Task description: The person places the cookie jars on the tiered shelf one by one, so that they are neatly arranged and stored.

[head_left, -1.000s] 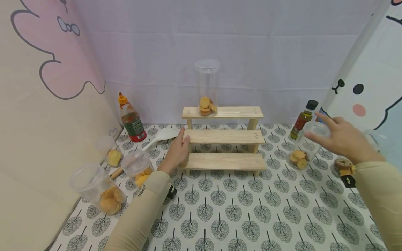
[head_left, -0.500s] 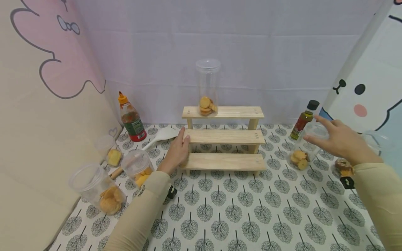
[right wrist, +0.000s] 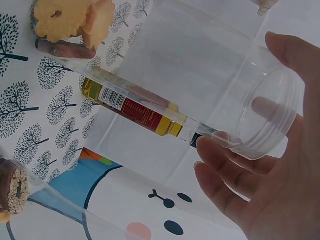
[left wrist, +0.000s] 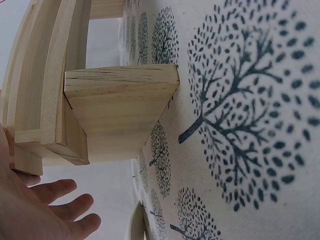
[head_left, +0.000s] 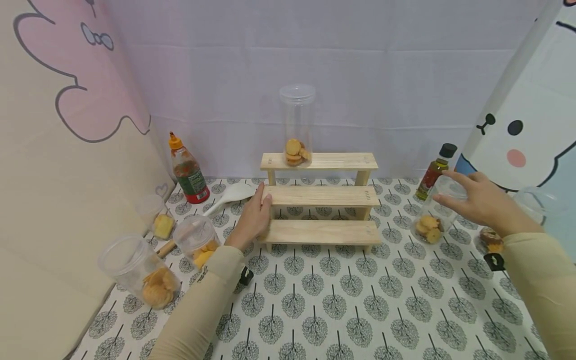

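My left hand point(head_left: 254, 220) rests against the left end of the three-tier wooden shelf rack point(head_left: 321, 231). In the left wrist view several of its fingers point(left wrist: 75, 205) extend loosely beside the shelf boards. At the right, my right hand point(head_left: 483, 202) surrounds the lid of a tall clear jar point(head_left: 437, 205) holding round cookies. Its thumb point(right wrist: 295, 52) and fingers are spread on opposite sides of the lid point(right wrist: 270, 120), with the thumb tip apart from the rim. The jar stands on the table. Another tall cookie jar point(head_left: 298, 117) stands on the top tier.
An oil bottle point(head_left: 433, 177) stands behind the right jar; another clear jar point(head_left: 535, 200) is partly hidden by the right arm. At left are a sauce bottle point(head_left: 191, 175), a white spoon-shaped utensil point(head_left: 238, 192) and clear food jars point(head_left: 130, 260). Fabric walls point(head_left: 337, 75) enclose the table.
My right hand has shifted slightly left, closer round the jar's lid. The left hand stays at the rack, and the jars have not moved.
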